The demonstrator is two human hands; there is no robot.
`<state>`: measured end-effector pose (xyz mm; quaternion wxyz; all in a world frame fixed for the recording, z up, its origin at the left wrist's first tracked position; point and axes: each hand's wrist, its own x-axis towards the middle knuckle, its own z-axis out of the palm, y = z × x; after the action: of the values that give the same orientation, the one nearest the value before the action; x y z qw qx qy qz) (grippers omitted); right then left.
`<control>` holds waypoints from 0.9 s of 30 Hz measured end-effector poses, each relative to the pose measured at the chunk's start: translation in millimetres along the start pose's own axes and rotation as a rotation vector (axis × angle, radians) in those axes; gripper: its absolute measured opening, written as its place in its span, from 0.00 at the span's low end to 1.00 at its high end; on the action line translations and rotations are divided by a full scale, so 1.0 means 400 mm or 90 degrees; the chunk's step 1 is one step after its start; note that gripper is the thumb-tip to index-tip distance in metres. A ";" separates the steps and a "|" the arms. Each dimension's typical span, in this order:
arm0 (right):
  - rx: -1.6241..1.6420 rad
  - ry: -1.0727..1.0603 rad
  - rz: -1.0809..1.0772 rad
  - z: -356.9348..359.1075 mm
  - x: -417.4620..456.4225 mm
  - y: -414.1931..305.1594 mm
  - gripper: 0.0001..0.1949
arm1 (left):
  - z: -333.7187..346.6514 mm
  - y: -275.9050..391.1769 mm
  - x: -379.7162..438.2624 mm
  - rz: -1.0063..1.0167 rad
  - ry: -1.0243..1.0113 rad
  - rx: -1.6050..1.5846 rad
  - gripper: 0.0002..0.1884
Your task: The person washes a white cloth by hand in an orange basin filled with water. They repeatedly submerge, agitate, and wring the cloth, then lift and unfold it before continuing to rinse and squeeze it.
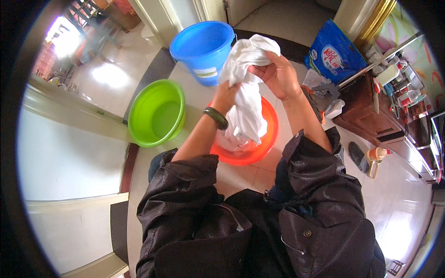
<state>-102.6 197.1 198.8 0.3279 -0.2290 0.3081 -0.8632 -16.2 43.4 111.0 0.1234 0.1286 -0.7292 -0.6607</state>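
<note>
My left hand (226,95), with a dark bangle at the wrist, grips a bunched white cloth (248,100); its fingers are partly hidden by the fabric. At the cloth's upper right, my right hand (278,74) holds a fold between thumb and fingers. The cloth hangs down into an orange-red basin (271,139) on the tiled floor, where more white fabric lies. A blue bucket (203,52) stands beyond my left hand. To the left, a green basin (156,113) holds what looks like water.
A blue printed detergent bag (335,52) stands at the upper right, beside a dark wooden cabinet (363,107) crowded with bottles and small items. A dark slipper (358,156) and a bottle (377,153) are on the floor at right. Door frames border the left and top.
</note>
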 end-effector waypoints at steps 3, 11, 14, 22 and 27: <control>-0.115 0.031 -0.044 0.017 -0.010 -0.009 0.16 | -0.009 0.047 -0.001 -0.097 0.089 -0.142 0.16; -0.636 -0.118 0.043 -0.027 -0.015 0.038 0.48 | -0.043 0.229 -0.045 0.077 0.105 -0.419 0.17; -0.768 -0.140 -0.044 -0.022 -0.022 0.080 0.55 | -0.062 0.254 -0.054 0.122 0.119 -0.459 0.17; -0.650 0.103 -0.009 -0.012 -0.014 0.158 0.16 | -0.080 0.297 -0.075 0.159 0.040 -0.554 0.18; -0.339 0.212 0.070 -0.005 0.006 0.114 0.13 | -0.107 0.241 -0.068 0.130 -0.061 -0.244 0.22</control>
<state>-86.1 169.1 166.9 0.2476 -0.1456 0.5845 -0.7589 21.9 22.1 210.8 0.1771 -0.0035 -0.6048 -0.7764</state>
